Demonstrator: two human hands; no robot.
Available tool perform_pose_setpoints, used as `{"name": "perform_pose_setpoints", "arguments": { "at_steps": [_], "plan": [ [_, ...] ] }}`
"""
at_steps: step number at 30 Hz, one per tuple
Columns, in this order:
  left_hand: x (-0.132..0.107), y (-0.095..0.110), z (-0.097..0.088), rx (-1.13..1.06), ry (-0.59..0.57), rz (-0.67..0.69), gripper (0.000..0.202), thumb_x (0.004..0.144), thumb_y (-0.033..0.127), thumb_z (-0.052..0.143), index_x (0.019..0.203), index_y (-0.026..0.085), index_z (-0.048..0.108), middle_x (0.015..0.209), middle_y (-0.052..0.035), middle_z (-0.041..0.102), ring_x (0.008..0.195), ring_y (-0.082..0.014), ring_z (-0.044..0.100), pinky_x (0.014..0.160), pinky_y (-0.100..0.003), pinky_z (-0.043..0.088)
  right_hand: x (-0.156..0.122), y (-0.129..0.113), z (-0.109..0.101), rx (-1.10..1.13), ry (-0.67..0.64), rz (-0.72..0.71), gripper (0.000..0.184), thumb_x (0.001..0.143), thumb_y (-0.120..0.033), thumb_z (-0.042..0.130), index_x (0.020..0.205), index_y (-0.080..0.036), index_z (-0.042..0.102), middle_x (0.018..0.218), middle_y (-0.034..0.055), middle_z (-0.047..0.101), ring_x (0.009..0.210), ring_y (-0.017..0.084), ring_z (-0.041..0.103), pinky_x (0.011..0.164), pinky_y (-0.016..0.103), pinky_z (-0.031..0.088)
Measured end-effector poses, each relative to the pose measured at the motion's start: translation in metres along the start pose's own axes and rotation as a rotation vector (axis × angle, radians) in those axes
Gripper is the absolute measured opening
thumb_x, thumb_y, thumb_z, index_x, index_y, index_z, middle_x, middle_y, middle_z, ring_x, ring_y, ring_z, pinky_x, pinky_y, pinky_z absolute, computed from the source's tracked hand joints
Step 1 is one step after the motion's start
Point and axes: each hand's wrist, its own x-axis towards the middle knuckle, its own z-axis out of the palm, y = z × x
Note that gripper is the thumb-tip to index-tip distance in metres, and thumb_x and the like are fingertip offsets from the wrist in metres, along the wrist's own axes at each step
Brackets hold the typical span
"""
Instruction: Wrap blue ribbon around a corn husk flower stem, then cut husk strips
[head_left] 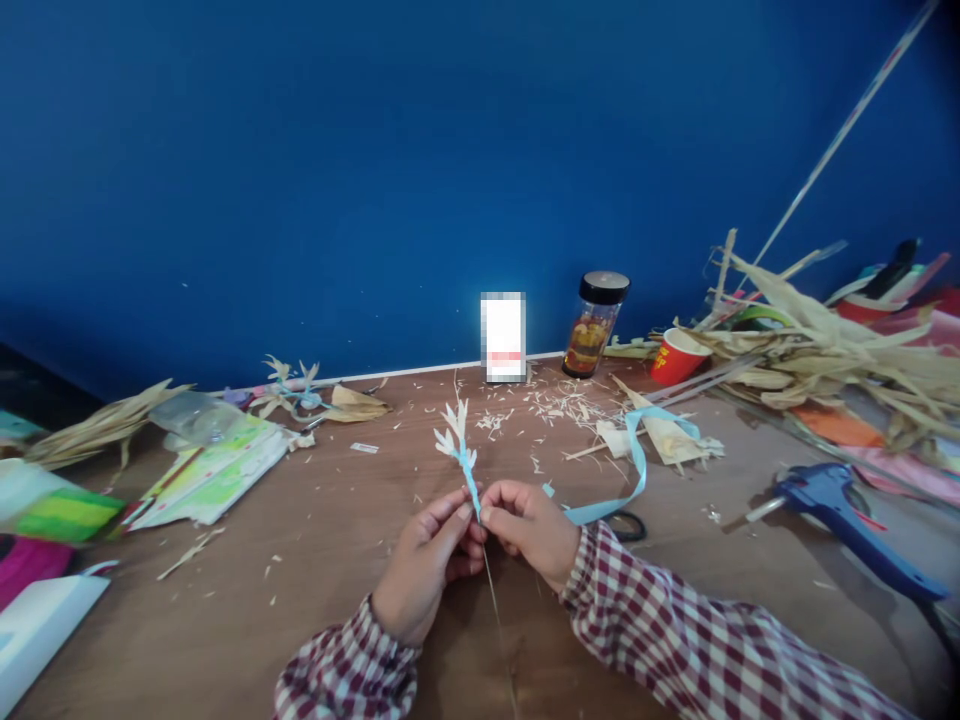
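A small flower sprig (454,435) of pale husk petals points away from me, its stem wrapped in light blue tape. From its lower end a thin bare wire (493,590) runs down toward me. My left hand (431,560) is closed, thumb and fingers pinching the wrapped stem. My right hand (532,530) also pinches at the stem's lower end, where the blue wrap meets the wire. Beyond the right wrist curls a loose light blue ribbon (637,460); whether it joins the wrap is hidden.
Husk shavings litter the table (360,540). A glue gun (847,520), a red paper cup (675,357) and heaped dried husks (810,340) are at the right. Behind stand a drink bottle (595,325) and a blurred white phone-like rectangle (504,335). Left lie papers (217,470) and husk flowers (296,390).
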Motion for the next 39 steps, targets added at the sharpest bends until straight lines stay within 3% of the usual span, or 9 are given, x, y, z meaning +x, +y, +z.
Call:
{"name": "perform_pose_setpoints", "arguments": {
  "at_steps": [4,13,22,27,33,39],
  "plan": [
    [0.0002,0.0007,-0.0014,-0.002,-0.035,-0.016,0.041,0.065,0.033,0.069,0.102,0.017,0.063,0.058,0.0023,0.056,0.048,-0.0058,0.049,0.048,-0.019,0.047,-0.0003,0.0006,0.0005,-0.020,-0.023,-0.027,0.014,0.075,-0.027,0.053,0.068,-0.017,0.048,0.058,-0.0041,0.053,0.043,0.004,0.035,0.040,0.017,0.025],
    [0.0024,-0.0003,-0.0043,-0.014,0.053,0.032,0.032,0.057,0.035,0.075,0.084,0.017,0.070,0.056,0.0045,0.050,0.049,-0.0040,0.043,0.046,-0.016,0.044,-0.0017,0.0034,0.0026,-0.151,0.010,-0.029,0.012,0.075,-0.025,0.053,0.068,-0.017,0.049,0.046,-0.0084,0.041,0.040,0.005,0.033,0.040,0.018,0.025],
    [0.0032,0.0016,-0.0065,-0.074,-0.044,-0.036,0.024,0.058,0.032,0.076,0.062,0.013,0.063,0.052,0.0054,0.046,0.044,-0.0015,0.040,0.044,-0.011,0.042,-0.0043,0.0006,0.0066,-0.244,0.055,-0.054,0.013,0.073,-0.024,0.055,0.064,-0.016,0.051,0.049,-0.0063,0.044,0.044,0.006,0.036,0.043,0.018,0.027],
    [0.0025,0.0023,-0.0063,-0.033,-0.075,-0.018,0.021,0.064,0.032,0.072,0.073,0.014,0.065,0.061,0.0023,0.053,0.052,-0.0042,0.047,0.045,-0.012,0.045,-0.0053,0.0007,0.0077,-0.290,0.096,-0.102,0.012,0.072,-0.022,0.053,0.062,-0.016,0.052,0.053,-0.0039,0.047,0.049,0.008,0.038,0.046,0.019,0.030],
    [0.0028,0.0041,-0.0080,-0.033,-0.067,-0.036,0.027,0.064,0.026,0.073,0.088,0.015,0.068,0.067,-0.0002,0.059,0.058,-0.0056,0.053,0.058,-0.016,0.051,-0.0019,0.0023,0.0025,-0.300,0.122,-0.095,0.011,0.072,-0.023,0.053,0.065,-0.015,0.054,0.054,-0.0033,0.048,0.049,0.008,0.038,0.046,0.020,0.030],
    [0.0036,0.0044,-0.0079,-0.040,-0.001,0.039,0.031,0.064,0.026,0.072,0.094,0.018,0.069,0.072,-0.0008,0.061,0.062,-0.0061,0.052,0.060,-0.017,0.051,-0.0031,-0.0012,0.0006,-0.295,0.100,-0.083,0.010,0.071,-0.021,0.053,0.064,-0.015,0.053,0.052,-0.0046,0.046,0.048,0.007,0.037,0.046,0.019,0.030]
  ]
}}
